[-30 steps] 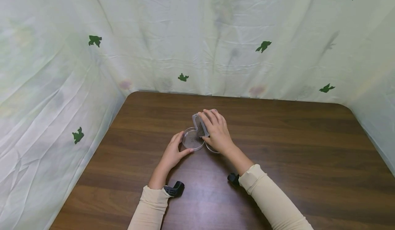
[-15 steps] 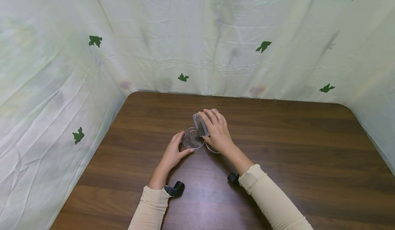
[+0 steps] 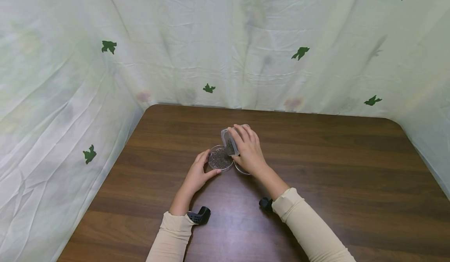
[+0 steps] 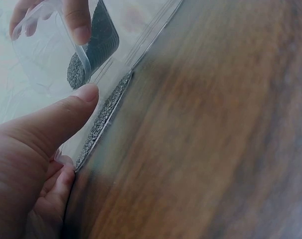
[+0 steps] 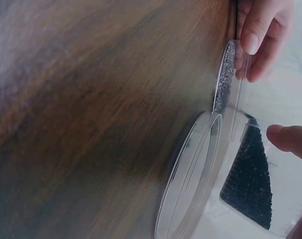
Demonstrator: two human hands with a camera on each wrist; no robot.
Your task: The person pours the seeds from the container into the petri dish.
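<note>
A clear petri dish (image 3: 227, 168) rests on the table with dark grey granules (image 3: 219, 159) spread across its bottom. My left hand (image 3: 196, 176) holds it by the rim, thumb at the near side and fingers at the far left. Over the dish's right side, my right hand (image 3: 248, 151) grips a clear plastic box (image 3: 224, 137), tilted with its mouth down to the left. More dark granules (image 5: 251, 177) are piled inside the box, as the right wrist view shows. Beneath the right hand lies a second clear round dish (image 5: 191, 172), partly hidden in the head view.
The brown wooden table (image 3: 334, 168) reaches well out to both sides. Behind and beside it hangs a pale curtain (image 3: 197, 39) with green bird and leaf prints. Black wrist cameras (image 3: 199, 215) sit low at both sleeves.
Dark granules have poured from the box into the petri dish, which held only a thin scatter a second ago. The box has shifted very slightly right; the left hand has stayed in place.
</note>
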